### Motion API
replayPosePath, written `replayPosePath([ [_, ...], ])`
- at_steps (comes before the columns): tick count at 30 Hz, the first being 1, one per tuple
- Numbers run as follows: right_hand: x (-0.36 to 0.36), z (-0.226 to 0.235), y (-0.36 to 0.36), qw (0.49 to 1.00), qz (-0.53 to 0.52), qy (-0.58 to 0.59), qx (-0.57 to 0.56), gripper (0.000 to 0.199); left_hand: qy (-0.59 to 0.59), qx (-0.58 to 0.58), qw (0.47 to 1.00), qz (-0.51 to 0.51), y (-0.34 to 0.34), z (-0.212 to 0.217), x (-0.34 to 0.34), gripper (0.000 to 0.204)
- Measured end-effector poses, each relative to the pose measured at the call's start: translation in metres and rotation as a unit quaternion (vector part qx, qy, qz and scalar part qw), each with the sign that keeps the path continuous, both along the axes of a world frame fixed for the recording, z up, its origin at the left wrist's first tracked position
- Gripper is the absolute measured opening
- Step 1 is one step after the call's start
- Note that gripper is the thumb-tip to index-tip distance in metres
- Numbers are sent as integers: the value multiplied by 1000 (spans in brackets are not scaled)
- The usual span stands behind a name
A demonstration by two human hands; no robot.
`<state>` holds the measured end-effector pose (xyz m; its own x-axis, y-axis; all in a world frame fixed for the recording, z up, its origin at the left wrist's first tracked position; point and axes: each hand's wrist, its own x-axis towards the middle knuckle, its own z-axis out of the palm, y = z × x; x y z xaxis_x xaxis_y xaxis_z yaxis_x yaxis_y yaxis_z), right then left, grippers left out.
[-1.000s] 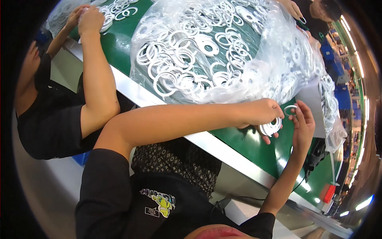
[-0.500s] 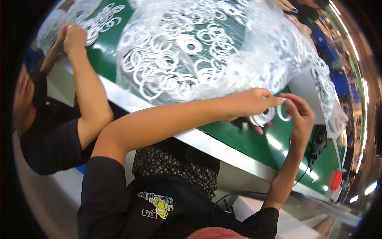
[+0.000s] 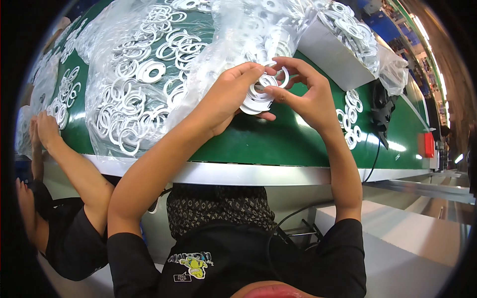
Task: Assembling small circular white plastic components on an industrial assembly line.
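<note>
My left hand [image 3: 226, 97] is closed around a small stack of flat white rings [image 3: 255, 104], held above the green table. Its thumb lies on top and fingertips show underneath. Right beside it, my right hand [image 3: 314, 94] pinches a thin white ring [image 3: 285, 78] at the edge of the stack. Whether that ring touches the stack is hard to tell. To the left, many loose white rings [image 3: 130, 102] lie spread on clear plastic sheeting [image 3: 94, 94], with a wider white disc [image 3: 150, 72] among them.
A white box [image 3: 330, 54] heaped with rings stands at the far right. Near it lie several rings [image 3: 352, 116], a black bundle [image 3: 381, 107] with a cable, and a red object [image 3: 429, 144]. A co-worker's hand [image 3: 48, 129] works at left. The table's metal edge [image 3: 278, 175] runs before me.
The view has turned, so the table edge now runs level and the rings by the box show. My right hand has come closer to the stack in my left hand.
</note>
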<state>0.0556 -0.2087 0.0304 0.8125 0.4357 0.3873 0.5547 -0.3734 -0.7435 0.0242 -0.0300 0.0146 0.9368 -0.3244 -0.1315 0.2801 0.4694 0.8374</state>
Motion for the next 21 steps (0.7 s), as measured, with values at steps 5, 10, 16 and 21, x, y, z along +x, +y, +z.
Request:
replayPosePath([
  [5, -1, 0, 2, 999, -13, 41, -1, 47, 1, -9, 1000, -22, 6, -3, -3, 35],
  [10, -3, 6, 1, 990, -22, -130, -52, 44, 21, -45, 999, -7, 5, 1, -3, 46],
  [16, -12, 5, 11, 966, -1, -229, -122, 47, 27, -71, 996, -46, 6, -2, 4, 44],
  [21, -10, 2, 8, 957, -26, -250, -144, 48, 24, -49, 998, -32, 5, -3, 5, 35],
])
